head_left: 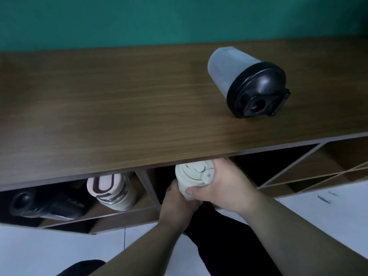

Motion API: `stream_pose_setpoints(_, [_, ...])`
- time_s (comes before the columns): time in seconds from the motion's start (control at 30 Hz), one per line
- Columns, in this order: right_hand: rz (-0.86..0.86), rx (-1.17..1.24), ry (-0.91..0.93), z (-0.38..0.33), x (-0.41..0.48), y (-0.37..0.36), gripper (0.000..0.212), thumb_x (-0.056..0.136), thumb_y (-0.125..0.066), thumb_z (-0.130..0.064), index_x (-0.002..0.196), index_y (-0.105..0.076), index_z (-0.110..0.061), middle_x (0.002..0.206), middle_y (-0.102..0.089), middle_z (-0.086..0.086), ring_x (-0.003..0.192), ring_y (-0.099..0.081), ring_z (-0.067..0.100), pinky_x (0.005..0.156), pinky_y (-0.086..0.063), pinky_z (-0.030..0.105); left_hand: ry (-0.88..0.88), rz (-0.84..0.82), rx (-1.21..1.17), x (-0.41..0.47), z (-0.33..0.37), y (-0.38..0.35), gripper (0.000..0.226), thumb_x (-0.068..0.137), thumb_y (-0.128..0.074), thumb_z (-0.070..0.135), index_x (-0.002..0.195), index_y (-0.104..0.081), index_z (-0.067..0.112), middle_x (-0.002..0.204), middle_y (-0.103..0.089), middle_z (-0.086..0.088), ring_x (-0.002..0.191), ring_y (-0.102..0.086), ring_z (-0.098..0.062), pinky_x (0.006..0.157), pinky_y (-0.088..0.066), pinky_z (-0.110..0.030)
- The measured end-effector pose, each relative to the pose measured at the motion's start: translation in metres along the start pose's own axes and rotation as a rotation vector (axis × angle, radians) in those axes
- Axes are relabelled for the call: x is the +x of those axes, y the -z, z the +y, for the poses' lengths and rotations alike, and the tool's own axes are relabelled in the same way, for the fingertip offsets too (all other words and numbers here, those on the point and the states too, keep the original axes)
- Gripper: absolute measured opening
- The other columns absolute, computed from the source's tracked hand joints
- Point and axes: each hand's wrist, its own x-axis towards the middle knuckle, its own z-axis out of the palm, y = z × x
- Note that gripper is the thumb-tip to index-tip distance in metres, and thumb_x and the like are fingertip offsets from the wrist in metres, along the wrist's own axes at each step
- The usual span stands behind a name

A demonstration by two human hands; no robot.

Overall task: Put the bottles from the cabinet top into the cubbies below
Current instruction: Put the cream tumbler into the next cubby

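Wood-grain cabinet top [119,108] carries a frosted shaker bottle [247,80] at 2 o'clock. Cubbies below: black bottle [45,204] at 8 o'clock, clear bottle [113,190] beside it. Cream bottle [194,176], at the middle cubby's mouth, clamped by left hand [179,204] and right hand [225,184] fingers.

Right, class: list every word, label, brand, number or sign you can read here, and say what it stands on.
Nothing is readable.
Black bottle lying in the left cubby: faint pale lettering on its side, too blurred to read.
Blue marks on the white floor: too small to tell.
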Motion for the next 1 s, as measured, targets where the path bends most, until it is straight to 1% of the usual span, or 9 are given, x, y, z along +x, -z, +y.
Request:
stream_pose_setpoints(0.13, [-0.028,0.041,-0.002,0.004,0.007,-0.003,0.067,0.045,-0.086,-0.047,0.106,-0.062,-0.037,0.104,-0.068,-0.021,0.099,-0.063,-0.006,0.086,-0.052,0.02,-0.001,0.015,0.114,0.0,0.002,-0.002,0.075,0.072,-0.068,0.065,0.139,-0.058,0.032,0.132,-0.068,0.012,0.121,-0.065,-0.011,0.101,-0.052,-0.029])
stream_pose_setpoints(0.3, [-0.021,0.053,-0.001,0.005,0.009,-0.006,0.054,0.051,-0.094,-0.036,0.097,-0.066,-0.035,0.094,-0.072,-0.023,0.091,-0.066,-0.008,0.083,-0.054,0.02,0.004,0.034,0.141,0.005,-0.001,-0.006,0.077,0.074,-0.058,0.072,0.142,-0.056,0.037,0.132,-0.063,0.026,0.12,-0.061,0.001,0.091,-0.035,-0.002])
stream_pose_setpoints(0.33, [-0.015,0.05,0.002,0.004,0.009,-0.007,0.053,0.051,-0.094,-0.036,0.095,-0.065,-0.036,0.094,-0.071,-0.023,0.092,-0.066,-0.008,0.083,-0.054,0.019,0.002,0.036,0.139,0.007,-0.003,-0.006,0.076,0.075,-0.063,0.069,0.143,-0.054,0.036,0.131,-0.062,0.026,0.12,-0.061,0.001,0.095,-0.038,-0.003])
stream_pose_setpoints(0.43, [0.006,0.045,0.008,0.006,0.012,-0.013,0.063,0.047,-0.091,-0.044,0.103,-0.064,-0.035,0.101,-0.071,-0.019,0.098,-0.066,-0.002,0.088,-0.055,0.028,0.072,0.021,0.053,0.009,-0.009,-0.009,0.076,0.079,-0.08,0.048,0.145,-0.047,0.029,0.129,-0.068,0.009,0.118,-0.067,-0.017,0.103,-0.055,-0.039])
stream_pose_setpoints(0.5, [0.024,0.027,0.013,0.008,0.013,-0.016,0.072,0.043,-0.088,-0.051,0.108,-0.062,-0.034,0.106,-0.07,-0.016,0.103,-0.065,0.003,0.091,-0.055,0.033,0.085,0.053,0.127,0.013,-0.017,-0.013,0.07,0.081,-0.065,0.065,0.142,-0.049,0.034,0.131,-0.067,0.012,0.121,-0.066,-0.015,0.103,-0.054,-0.037])
stream_pose_setpoints(0.57, [0.033,0.012,0.019,0.01,0.014,-0.017,0.076,0.042,-0.086,-0.054,0.111,-0.061,-0.034,0.108,-0.069,-0.016,0.106,-0.064,0.004,0.092,-0.054,0.033,0.08,0.092,0.249,0.014,-0.022,-0.016,0.068,0.085,-0.056,0.066,0.145,-0.046,0.034,0.135,-0.065,0.01,0.122,-0.064,-0.016,0.099,-0.05,-0.029])
stream_pose_setpoints(0.7, [0.061,-0.007,0.015,0.01,0.012,-0.019,0.079,0.041,-0.088,-0.052,0.113,-0.058,-0.037,0.111,-0.065,-0.017,0.109,-0.061,0.004,0.092,-0.053,0.032,0.081,0.083,0.193,0.006,-0.014,-0.014,0.072,0.088,-0.073,0.038,0.15,-0.04,0.023,0.133,-0.063,-0.004,0.118,-0.063,-0.026,0.101,-0.052,-0.037])
stream_pose_setpoints(0.9, [0.161,0.024,-0.036,0.005,0.006,-0.027,0.086,0.044,-0.088,-0.051,0.121,-0.053,-0.037,0.115,-0.059,-0.013,0.11,-0.06,0.007,0.094,-0.053,0.033,0.081,0.086,0.113,0.004,-0.011,-0.008,0.069,0.086,-0.072,0.042,0.148,-0.044,0.029,0.134,-0.068,0.0,0.12,-0.067,-0.026,0.101,-0.055,-0.043])
stream_pose_setpoints(1.0, [0.211,0.021,-0.058,0.002,0.0,-0.031,0.089,0.049,-0.089,-0.05,0.126,-0.048,-0.032,0.119,-0.055,-0.01,0.113,-0.058,0.01,0.094,-0.051,0.03,0.065,0.065,0.114,0.006,-0.013,-0.004,0.064,0.086,-0.064,0.044,0.146,-0.049,0.031,0.13,-0.072,0.005,0.115,-0.071,-0.022,0.096,-0.057,-0.037])
